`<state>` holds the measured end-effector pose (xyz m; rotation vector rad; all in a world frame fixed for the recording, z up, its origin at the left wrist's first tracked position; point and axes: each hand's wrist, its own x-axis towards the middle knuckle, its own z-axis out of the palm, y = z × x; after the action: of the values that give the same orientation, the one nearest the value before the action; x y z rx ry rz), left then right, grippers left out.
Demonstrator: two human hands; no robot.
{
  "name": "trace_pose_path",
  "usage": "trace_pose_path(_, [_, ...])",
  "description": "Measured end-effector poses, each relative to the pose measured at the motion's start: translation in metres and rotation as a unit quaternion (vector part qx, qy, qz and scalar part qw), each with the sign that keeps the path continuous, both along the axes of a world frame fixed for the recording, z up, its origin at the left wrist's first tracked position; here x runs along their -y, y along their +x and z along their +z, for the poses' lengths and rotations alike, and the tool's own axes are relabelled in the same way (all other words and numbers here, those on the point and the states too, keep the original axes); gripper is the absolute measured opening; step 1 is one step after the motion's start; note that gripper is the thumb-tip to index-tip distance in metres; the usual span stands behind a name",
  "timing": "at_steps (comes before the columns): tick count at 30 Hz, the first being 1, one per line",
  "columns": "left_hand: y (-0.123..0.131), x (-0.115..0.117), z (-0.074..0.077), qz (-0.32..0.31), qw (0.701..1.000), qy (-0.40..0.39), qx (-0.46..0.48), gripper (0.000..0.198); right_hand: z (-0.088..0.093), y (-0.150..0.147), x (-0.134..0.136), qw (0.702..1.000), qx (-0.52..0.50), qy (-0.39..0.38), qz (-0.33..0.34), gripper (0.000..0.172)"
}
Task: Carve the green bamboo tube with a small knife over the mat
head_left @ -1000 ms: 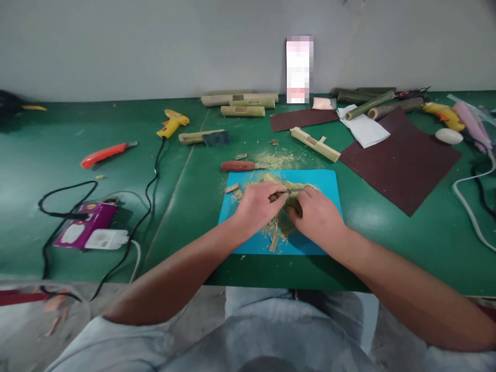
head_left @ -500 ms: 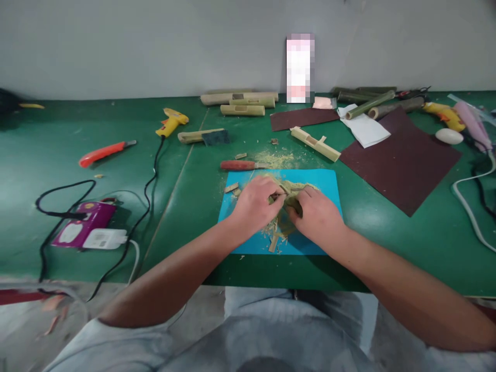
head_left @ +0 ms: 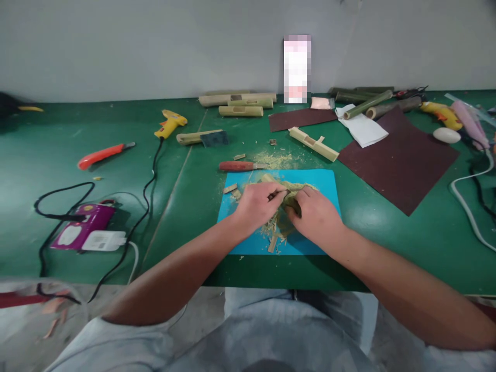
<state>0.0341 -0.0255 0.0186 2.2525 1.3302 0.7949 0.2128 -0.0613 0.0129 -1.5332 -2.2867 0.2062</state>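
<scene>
Both hands work close together over a blue mat [head_left: 321, 181] covered in bamboo shavings [head_left: 277, 227]. My left hand [head_left: 256, 206] is closed round a small thin tool whose tip points right. My right hand [head_left: 315, 214] is closed on a short green bamboo piece [head_left: 293, 205], held against the mat. The tool tip meets the bamboo between the two hands. Small offcuts [head_left: 231, 188] lie on the mat's left corner.
A red-handled knife [head_left: 238, 166] lies just beyond the mat. Farther off are an orange cutter [head_left: 103, 153], a yellow glue gun [head_left: 170, 124] with black cord, a purple box [head_left: 83, 227], bamboo tubes [head_left: 240, 101], sandpaper sheets [head_left: 399, 160], white paper [head_left: 362, 129] and a second glue gun [head_left: 442, 113].
The hands have shifted only slightly over the mat; the left hand made small movements with the tool against the bamboo. Nothing was picked up or released.
</scene>
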Motion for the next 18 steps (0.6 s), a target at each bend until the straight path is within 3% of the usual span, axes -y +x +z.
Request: trace_pose_path(18, [0.0013, 0.0040, 0.0007, -0.062, 0.993, 0.048, -0.090, 0.022, -0.0006, -0.0017, -0.0002, 1.000, 0.017, 0.004, 0.001, 0.018])
